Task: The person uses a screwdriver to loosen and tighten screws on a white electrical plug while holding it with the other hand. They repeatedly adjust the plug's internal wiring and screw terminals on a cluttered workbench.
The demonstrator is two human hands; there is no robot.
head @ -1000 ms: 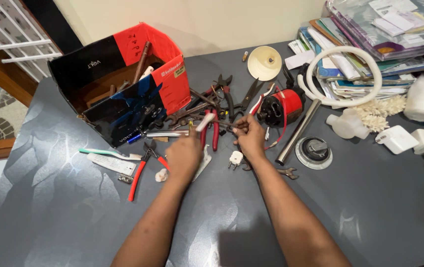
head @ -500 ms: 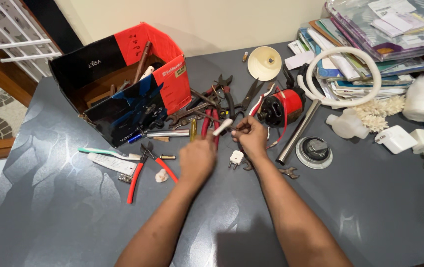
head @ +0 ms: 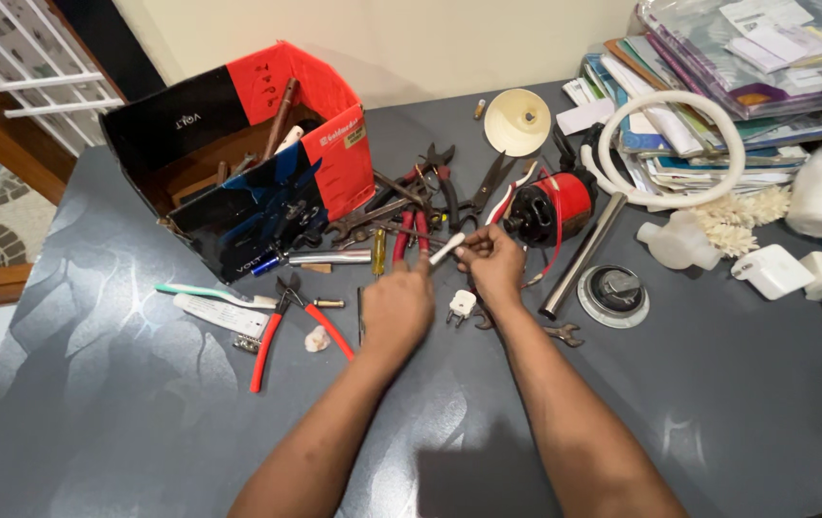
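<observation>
White-handled tool [head: 446, 248]: slim, pale, slanted, held above the bench [head: 142, 384] between both hands, in front of the tool heap.
Left hand [head: 397, 305]: fingers curled, fingertips closed on the lower end of the white-handled tool, knuckles up, just above the bench.
Right hand [head: 494, 264]: fingers pinched shut at the upper end of the white-handled tool, thumb side facing the left hand; the two hands nearly touching.
White plug [head: 462, 306]: flat on the bench just below the gap between the hands, apart from both.
Small spanner [head: 563, 334]: on the bench right of the right forearm.
Red-handled pliers [head: 412, 233]: in the heap directly beyond the left hand, handles pointing toward it.
Red-handled cutters [head: 288, 317]: spread open on the bench, left of the left hand.
Toothbrush [head: 202, 293]: pale green and white, left of the cutters, lying crosswise.
Cardboard box [head: 238, 153]: red, black and blue, tipped open at far left, tools inside.
Red motor [head: 552, 206]: black and red, just beyond the right hand.
Metal tube [head: 584, 254]: slanting from the motor down to the right of the right hand.
Round metal fitting [head: 612, 293]: right of the tube.
White hose loop [head: 670, 144]: resting on a pile of books at far right.
Cream funnel [head: 517, 121]: at the back of the bench, beyond the motor.
</observation>
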